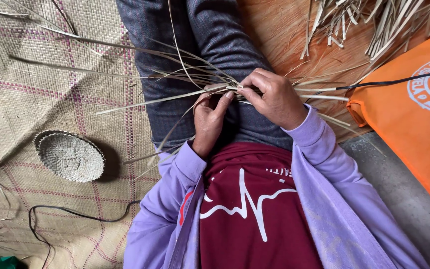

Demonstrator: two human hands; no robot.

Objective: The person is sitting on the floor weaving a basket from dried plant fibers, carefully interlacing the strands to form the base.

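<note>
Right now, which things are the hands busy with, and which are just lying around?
In use:
left hand
right hand
strips pinched between both hands

Lying about:
small basket on the mat
spare strips
orange bag
black cable

One head camera looks steeply down, close over the lap (200,65) (torso fills the lower frame), mat (36,99) at left, bag (414,114) at right.
</note>
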